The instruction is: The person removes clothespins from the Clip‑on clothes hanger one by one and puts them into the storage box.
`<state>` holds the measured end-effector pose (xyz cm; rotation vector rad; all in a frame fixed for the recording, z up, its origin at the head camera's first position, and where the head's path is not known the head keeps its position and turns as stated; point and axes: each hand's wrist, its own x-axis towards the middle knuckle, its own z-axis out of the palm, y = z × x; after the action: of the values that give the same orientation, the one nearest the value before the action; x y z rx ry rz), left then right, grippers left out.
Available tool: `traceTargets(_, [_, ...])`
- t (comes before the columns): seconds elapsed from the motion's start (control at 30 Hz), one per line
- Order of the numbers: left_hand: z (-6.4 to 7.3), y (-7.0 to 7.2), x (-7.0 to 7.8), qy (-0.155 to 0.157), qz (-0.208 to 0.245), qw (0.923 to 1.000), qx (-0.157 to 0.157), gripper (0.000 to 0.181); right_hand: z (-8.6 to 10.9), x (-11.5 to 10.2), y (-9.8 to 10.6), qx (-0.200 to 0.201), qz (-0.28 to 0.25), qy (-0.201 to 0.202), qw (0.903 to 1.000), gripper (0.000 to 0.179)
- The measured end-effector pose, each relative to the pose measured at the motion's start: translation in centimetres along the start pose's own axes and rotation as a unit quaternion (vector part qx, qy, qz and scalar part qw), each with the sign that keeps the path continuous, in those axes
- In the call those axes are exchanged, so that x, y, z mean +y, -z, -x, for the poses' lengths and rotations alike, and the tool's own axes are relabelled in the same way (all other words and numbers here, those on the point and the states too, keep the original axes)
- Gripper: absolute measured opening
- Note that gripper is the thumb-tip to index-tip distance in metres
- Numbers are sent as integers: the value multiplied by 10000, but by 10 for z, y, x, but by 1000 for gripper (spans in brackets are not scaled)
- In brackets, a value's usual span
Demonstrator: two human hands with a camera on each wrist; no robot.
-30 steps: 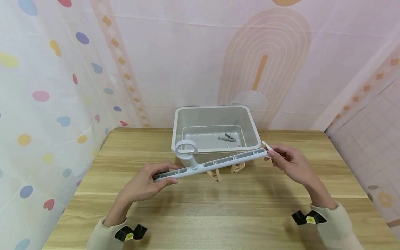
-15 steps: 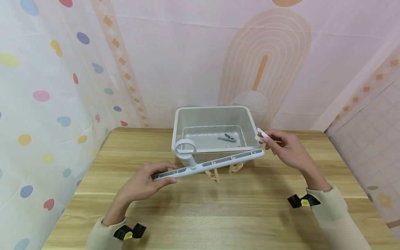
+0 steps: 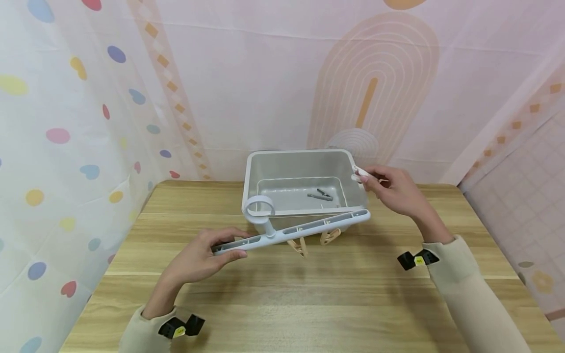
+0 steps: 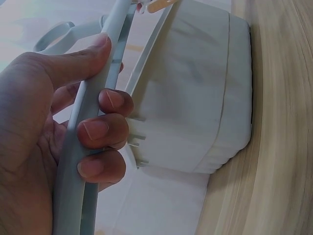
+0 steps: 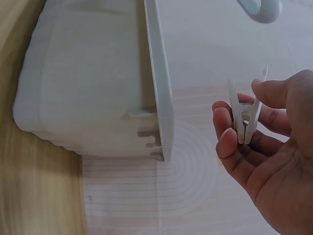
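My left hand [image 3: 200, 257] grips one end of a pale blue clip hanger [image 3: 311, 228], a long slotted bar with a ring-shaped hook [image 3: 259, 200] standing up from it. In the left wrist view, thumb and fingers [image 4: 100, 132] wrap round the bar. Two beige clothespins [image 3: 330, 237] hang below the bar. The hanger tilts upward to the right in front of a grey bin [image 3: 300, 152]. My right hand [image 3: 395, 191] holds a white clothespin [image 5: 246, 117] beside the bin's right rim, its two handles spread apart between thumb and fingers. Grey clothespins [image 3: 321, 196] lie on the bin's floor.
The bin stands at the back of a wooden table [image 3: 304, 299], close to a patterned curtain [image 3: 265, 88]. Another patterned curtain [image 3: 57, 196] runs along the left side. Black wrist cameras [image 3: 415, 260] sit on both sleeves.
My right hand has moved away from the hanger's right end, up and left to the bin's right rim, carrying the white clothespin. The left hand and hanger have shifted slightly left.
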<state>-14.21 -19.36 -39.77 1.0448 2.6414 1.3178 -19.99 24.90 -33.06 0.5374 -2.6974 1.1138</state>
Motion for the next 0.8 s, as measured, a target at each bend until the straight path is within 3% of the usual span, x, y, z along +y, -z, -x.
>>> traceTargets(0.23, [0, 0, 0, 18, 23, 10000, -58, 25, -15, -1, 1, 36, 333, 256, 9991, 21])
traceTargets(0.8, [-1, 0, 2, -173, 42, 9998, -91, 25, -56, -11, -7, -691, 694, 246, 9949, 25])
